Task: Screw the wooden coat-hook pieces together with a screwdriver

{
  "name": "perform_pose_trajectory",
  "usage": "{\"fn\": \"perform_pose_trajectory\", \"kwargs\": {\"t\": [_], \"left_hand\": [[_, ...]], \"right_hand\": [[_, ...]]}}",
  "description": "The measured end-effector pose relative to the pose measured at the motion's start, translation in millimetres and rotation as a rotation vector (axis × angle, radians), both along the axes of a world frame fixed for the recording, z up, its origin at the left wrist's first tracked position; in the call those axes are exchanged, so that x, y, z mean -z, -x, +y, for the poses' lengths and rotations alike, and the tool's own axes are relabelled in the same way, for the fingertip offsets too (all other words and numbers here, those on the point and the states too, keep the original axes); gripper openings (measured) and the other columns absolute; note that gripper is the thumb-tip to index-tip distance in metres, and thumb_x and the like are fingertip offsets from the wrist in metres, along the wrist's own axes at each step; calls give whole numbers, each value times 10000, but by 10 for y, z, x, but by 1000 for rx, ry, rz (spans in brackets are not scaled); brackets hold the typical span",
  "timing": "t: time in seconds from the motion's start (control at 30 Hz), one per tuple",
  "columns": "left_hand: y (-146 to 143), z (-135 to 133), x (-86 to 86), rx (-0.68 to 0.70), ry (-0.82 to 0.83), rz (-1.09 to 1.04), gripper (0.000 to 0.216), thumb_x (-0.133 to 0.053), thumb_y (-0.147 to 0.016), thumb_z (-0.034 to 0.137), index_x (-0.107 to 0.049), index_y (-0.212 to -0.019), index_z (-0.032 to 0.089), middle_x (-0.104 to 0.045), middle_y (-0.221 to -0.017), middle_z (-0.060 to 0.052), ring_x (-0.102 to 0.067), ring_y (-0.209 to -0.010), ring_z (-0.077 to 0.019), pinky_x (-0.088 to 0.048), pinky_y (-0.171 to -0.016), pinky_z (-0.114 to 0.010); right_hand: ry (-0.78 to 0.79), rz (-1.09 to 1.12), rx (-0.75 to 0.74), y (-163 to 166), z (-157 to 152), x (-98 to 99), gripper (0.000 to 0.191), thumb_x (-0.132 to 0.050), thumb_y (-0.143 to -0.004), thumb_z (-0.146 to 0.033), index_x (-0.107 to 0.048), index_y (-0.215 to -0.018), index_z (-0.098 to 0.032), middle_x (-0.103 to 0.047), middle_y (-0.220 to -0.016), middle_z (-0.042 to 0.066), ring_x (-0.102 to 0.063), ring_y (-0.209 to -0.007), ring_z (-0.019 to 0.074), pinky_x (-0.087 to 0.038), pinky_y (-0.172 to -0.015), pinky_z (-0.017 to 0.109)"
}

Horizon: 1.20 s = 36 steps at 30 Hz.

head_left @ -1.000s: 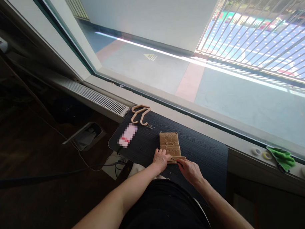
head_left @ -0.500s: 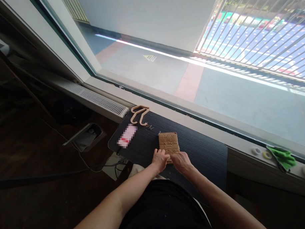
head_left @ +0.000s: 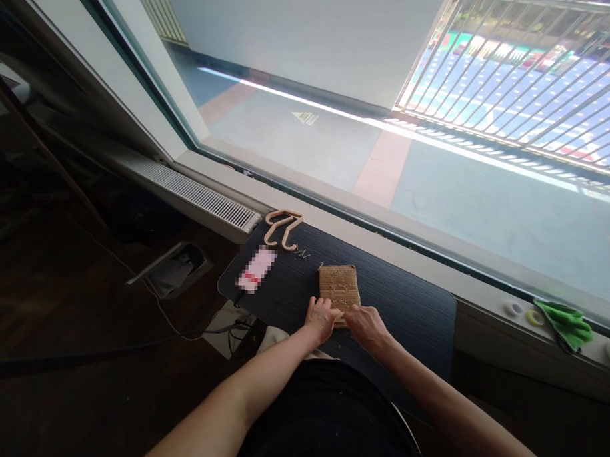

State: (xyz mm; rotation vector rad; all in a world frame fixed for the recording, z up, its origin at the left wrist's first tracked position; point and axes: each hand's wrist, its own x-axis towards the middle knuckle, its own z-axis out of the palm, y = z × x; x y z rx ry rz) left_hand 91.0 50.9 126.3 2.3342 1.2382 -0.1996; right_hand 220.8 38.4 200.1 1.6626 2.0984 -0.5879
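Note:
A brown, ridged block that looks like layered cardboard (head_left: 339, 283) lies on the dark tabletop in front of me, with small raised bits dotted over its upper face. My left hand (head_left: 322, 319) presses its bent fingers over the near left part of the block. At the near right corner, my right hand (head_left: 365, 326) is closed, knuckles up, close beside the left one. A thin pale edge shows between the two hands; whether it is part of the block or a separate thing, I cannot tell. What the right fingers grip is hidden.
Two wooden hooked pieces (head_left: 283, 229) lie at the table's (head_left: 407, 305) far left, beside several small screw-like pieces (head_left: 302, 253). Nearer sits a blurred pink item (head_left: 256, 269). Tape rolls (head_left: 535, 318) and a green glove (head_left: 566, 324) rest on the windowsill to the right.
My right hand has shifted slightly right and turned a little at the block's near corner. My left hand stays in place. The whole view has moved slightly.

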Motion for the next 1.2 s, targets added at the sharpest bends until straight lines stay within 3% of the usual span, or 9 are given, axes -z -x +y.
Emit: {"fn": "perform_pose_trajectory", "kwargs": {"t": [0.33,0.5,0.67,1.07,1.2], "left_hand": [[12,-1,23,2,-11,-33,206,-443,-809,194,-631,-863,258,-519,-905,-70,-455,-906,-218,-276,-862,-406],[14,0,47,9,-16,-39,192,-455,-803,208,-626,-872,261,-517,-913,-65,-451,-910,-219,-274,-862,-401],[11,-2,59,8,-19,-40,203,-441,-806,200,-627,-868,254,-515,-907,-71,-448,-895,-220,-276,-852,-403],[8,-7,64,15,-27,-41,204,-431,-817,217,-626,-861,259,-515,-906,-69,-449,-899,-223,-281,-839,-400],[10,-8,78,20,-31,-39,207,-422,-823,218,-623,-852,254,-512,-895,-66,-449,-894,-220,-280,-842,-402]], "right_hand": [[-6,-53,74,-2,-36,151,284,-374,-862,-163,-637,-762,-129,-672,-732,117,-640,-681,190,-439,-592,254],[-18,-45,48,-39,-43,75,228,-394,-843,-125,-616,-892,-146,-665,-800,100,-637,-701,193,-440,-597,259],[6,-10,-27,13,-46,23,266,-384,-839,-86,-644,-833,-145,-649,-882,115,-627,-798,198,-438,-642,252],[-3,-49,86,-32,-91,165,249,-377,-852,-141,-624,-823,-135,-668,-768,104,-639,-727,188,-434,-618,246],[-18,-36,59,-55,-85,89,239,-389,-833,-114,-595,-943,-167,-651,-882,100,-633,-755,188,-432,-613,253]]}}
